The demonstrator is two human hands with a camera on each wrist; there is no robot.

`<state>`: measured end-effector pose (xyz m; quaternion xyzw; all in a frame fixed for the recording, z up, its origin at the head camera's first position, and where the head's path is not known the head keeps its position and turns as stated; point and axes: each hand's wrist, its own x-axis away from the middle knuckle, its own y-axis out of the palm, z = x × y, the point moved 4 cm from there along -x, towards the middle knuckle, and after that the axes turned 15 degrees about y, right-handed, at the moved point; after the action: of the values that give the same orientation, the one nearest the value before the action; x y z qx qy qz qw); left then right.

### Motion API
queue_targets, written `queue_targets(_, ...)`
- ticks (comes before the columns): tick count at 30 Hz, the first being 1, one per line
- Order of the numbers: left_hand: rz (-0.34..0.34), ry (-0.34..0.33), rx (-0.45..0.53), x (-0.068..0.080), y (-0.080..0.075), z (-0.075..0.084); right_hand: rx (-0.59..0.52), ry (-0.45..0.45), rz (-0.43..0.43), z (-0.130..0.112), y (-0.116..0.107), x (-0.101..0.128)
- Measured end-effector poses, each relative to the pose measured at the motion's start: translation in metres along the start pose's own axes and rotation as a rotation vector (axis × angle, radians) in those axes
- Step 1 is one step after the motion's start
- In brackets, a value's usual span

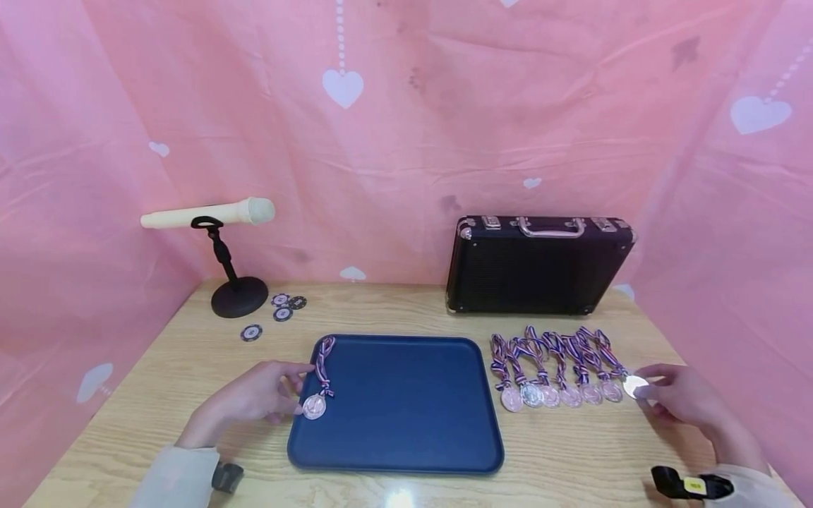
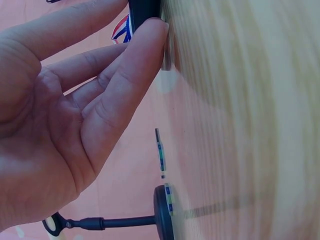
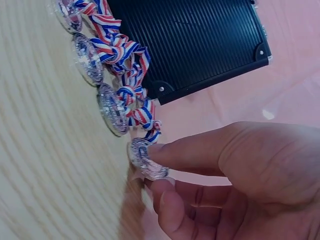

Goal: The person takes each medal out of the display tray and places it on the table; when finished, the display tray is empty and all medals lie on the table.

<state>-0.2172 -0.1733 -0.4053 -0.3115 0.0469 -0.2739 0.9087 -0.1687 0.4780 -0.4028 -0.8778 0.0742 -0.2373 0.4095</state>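
1. My right hand (image 1: pixel 682 398) pinches the end medal (image 1: pixel 634 385), the rightmost of the row of medals (image 1: pixel 559 394) lying right of the tray (image 1: pixel 406 451). In the right wrist view the thumb and forefinger (image 3: pixel 195 150) close on the disc's (image 3: pixel 147 160) edge, tipping it off the wood.

2. From my right palm the disc sits at about 10 o'clock, right at the fingertips. Its ribbon (image 1: pixel 606 349) runs away from the disc toward 11 o'clock, pointing at the black case (image 1: pixel 540 264) at the back of the table (image 1: pixel 190 353). So the long axis is near to far, with the disc at the near end.

3. The next medal (image 1: pixel 612 391) lies just beside the pinched one, at its 9 o'clock. I cannot tell whether the ribbons overlap.

4. My left hand (image 1: pixel 254 398) lies open, fingers loose, at the tray's left rim. The left wrist view shows the fingertips (image 2: pixel 150 30) against the dark rim (image 2: pixel 145 10), gripping nothing.

5. One medal (image 1: pixel 314 406) already lies in the tray's left part, just beside my left fingers at their 3 o'clock, its ribbon (image 1: pixel 324 363) trailing to 12 o'clock.

6. The right hand is far nearer the row; the left is well apart from it, with the whole tray between.

7. The tray lies at 9 o'clock from the pinched medal.

8. At the far left stand a microphone on a stand (image 1: pixel 216 233) and a few chips (image 1: pixel 279 310).
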Motion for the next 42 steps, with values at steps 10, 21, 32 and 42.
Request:
queue_targets(10,0.016,0.017,-0.009,-0.0011,0.0013,-0.0034,0.036,0.006,0.035,-0.0062,0.0008,0.0044)
queue_targets(21,0.017,-0.008,-0.010,-0.0008,0.0012,-0.0019,0.094,-0.014,0.060,-0.0047,0.0025,0.0028)
queue_targets(32,0.009,-0.013,-0.009,-0.0006,0.0012,-0.0032,0.106,0.024,0.060,-0.0055,0.0054,-0.0018)
queue_targets(42,-0.003,0.005,-0.002,-0.0011,0.0020,-0.0036,0.092,0.013,0.060,-0.0068,0.0083,-0.0004)
